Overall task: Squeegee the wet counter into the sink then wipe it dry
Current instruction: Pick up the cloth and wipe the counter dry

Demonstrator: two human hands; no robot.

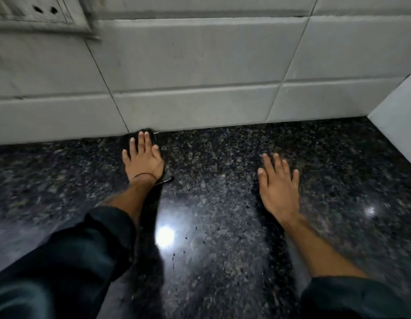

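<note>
While the left hand [142, 157] presses flat, fingers straight and spread, it pins what looks like a dark cloth [154, 140] to the counter [211, 139], with the cloth's far edge touching the foot of the tiled wall [200, 88]. The cloth is probably soft, limp and light. Pushed from one edge it would likely bunch, so a whole-palm press suits it, or a pinch at the corner showing beside the wrist, away from the wall. The right hand [279, 187] lies flat and empty, a little farther from the wall. Farther still, a few drops [185, 237] sit on the glossy stone, which is likely slick. No sink shows.
</note>
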